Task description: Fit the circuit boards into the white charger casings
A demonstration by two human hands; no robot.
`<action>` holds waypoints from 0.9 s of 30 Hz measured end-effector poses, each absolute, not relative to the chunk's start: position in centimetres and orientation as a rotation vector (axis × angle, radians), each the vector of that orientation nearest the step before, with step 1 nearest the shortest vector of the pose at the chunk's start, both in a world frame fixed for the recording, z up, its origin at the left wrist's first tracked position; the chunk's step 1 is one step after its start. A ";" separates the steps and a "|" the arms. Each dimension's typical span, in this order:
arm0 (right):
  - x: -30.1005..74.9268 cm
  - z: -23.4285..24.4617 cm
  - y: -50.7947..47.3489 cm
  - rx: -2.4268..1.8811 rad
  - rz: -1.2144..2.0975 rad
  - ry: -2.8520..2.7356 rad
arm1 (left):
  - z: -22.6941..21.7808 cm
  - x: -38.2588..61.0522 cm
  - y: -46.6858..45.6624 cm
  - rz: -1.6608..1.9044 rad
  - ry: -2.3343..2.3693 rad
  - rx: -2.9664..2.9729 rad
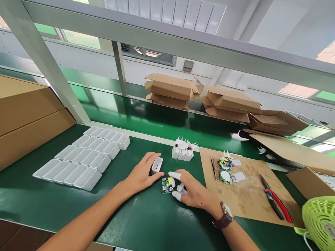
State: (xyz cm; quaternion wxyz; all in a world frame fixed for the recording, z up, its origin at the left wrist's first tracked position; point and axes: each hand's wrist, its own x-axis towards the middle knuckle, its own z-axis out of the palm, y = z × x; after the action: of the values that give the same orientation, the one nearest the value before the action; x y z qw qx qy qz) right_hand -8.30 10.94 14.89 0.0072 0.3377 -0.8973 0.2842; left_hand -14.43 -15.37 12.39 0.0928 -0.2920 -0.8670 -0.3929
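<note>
My left hand (143, 172) is closed around a white plastic charger housing (157, 165), whose end with narrow slots faces up. Close beside it, my right hand (192, 190), with white finger cots on its fingertips, grips a small green circuit board (166, 185) carrying yellow and white components. A white part at the board's right end is partly hidden between those fingers. Just beyond both hands stands a small group of white housings (182, 154) with boards and pronged plugs sticking out of the top.
Rows of white housings (78, 160) fill the left side of the green bench. On the right, a brown cardboard sheet (235, 202) bears circuit boards (225, 170), tweezers (214, 167) and red-and-black pliers (276, 200). A green fan (319, 219) stands at the right edge. Cardboard boxes (172, 89) line the back.
</note>
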 end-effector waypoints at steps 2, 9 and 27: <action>-8.0 14.8 11.4 1.001 0.921 -2.754 | 12.4 -14.3 -15.3 -1.203 -2.593 -0.846; -8.2 13.8 12.5 0.793 0.790 -2.734 | 12.8 -13.9 -15.8 -1.452 -2.736 -0.806; -6.8 15.5 8.8 0.778 0.954 -2.258 | 12.1 -13.4 -14.9 -1.258 -2.417 -1.148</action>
State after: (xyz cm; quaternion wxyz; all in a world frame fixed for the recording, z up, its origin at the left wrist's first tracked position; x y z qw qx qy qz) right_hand -6.84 8.83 15.50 0.2812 0.2903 -0.8425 0.3561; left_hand -13.44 -14.95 12.10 0.0922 -0.3867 -0.8140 -0.4236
